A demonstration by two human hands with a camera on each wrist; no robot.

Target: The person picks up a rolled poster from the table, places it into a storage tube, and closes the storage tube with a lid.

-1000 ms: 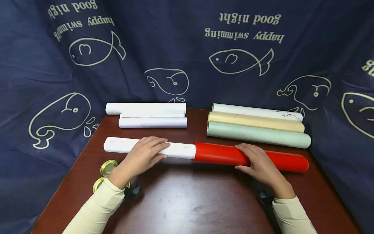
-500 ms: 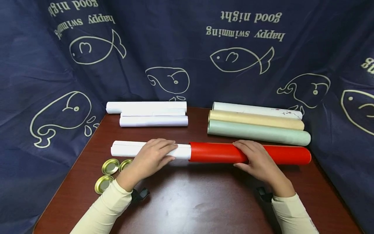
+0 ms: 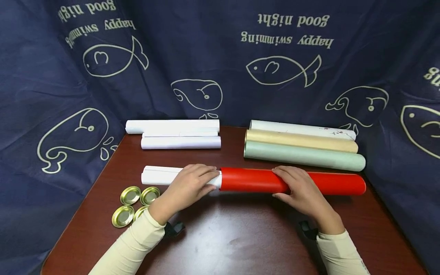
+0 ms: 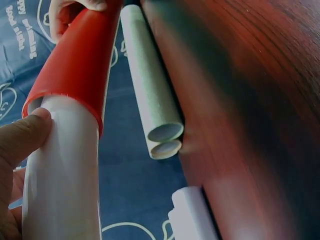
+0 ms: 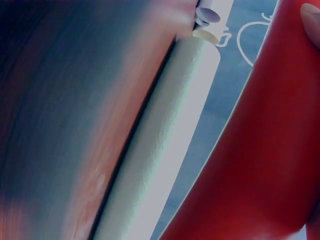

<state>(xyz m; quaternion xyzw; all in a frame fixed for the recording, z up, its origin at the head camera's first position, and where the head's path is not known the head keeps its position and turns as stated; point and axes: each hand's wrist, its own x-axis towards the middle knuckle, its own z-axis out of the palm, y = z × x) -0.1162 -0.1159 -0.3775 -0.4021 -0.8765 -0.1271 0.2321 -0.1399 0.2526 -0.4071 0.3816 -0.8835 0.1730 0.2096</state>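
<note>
1. Head view: the left hand (image 3: 190, 187) has its fingers curled over a white paper roll (image 3: 161, 176) that lies on the brown worktop (image 3: 233, 236), its right end already inside the mouth of a red tube (image 3: 292, 182). The right hand (image 3: 297, 189) wraps its fingers around the red tube near its middle. To do this well, I judge the roll and tube should be kept on one straight line, the tube pinned flat so it cannot roll, and the paper fed in with a slight twist that tightens the coil, not loosens it.

2. Head view, around them: four gold lids (image 3: 135, 206) sit by the left forearm, three more white rolls (image 3: 173, 133) lie at the back left, and white, tan and pale green tubes (image 3: 302, 143) lie at the back right.

3. Left wrist view: the only view of the joint up close. The paper roll (image 4: 62, 175) nearly fills the red tube's rim (image 4: 65, 95), with a small dark gap on one side, and the left thumb (image 4: 22, 140) presses the paper just beside that rim. It also shows the open ends of two of the spare tubes (image 4: 165, 140).

4. Right wrist view: mostly the red tube's wall (image 5: 250, 165) and the pale green tube (image 5: 165, 150) beside it. One fingertip (image 5: 311, 20) rests on the red; the grip itself is out of frame here.
</note>
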